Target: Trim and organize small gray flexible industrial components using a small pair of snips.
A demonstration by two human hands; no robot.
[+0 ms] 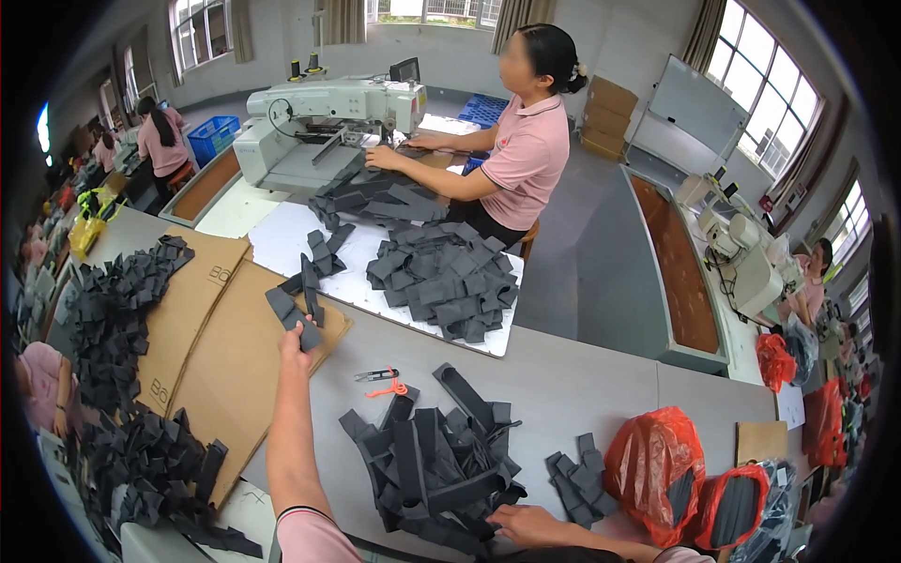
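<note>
My left hand (298, 340) reaches forward across the table, closed on one end of a dark grey fabric strip (286, 310). Other strips lie just beyond it, along the edge of a white board (352, 291). At the near right edge of a loose heap of dark fabric strips (413, 460) is my right hand (527, 525). Its fingers are bent together on a piece at the heap's edge, and their tips are partly hidden. Between the hands' areas lie small thread snips (375, 374) with an orange cord (389, 388).
A co-worker (526, 141) works at a white sewing machine (328, 122) beyond the board, which bears a grey fabric pile (446, 277). Brown cardboard (225, 347) and more dark pieces (117, 310) lie left. Right stand red plastic bags (654, 460) beside a small stack (580, 479).
</note>
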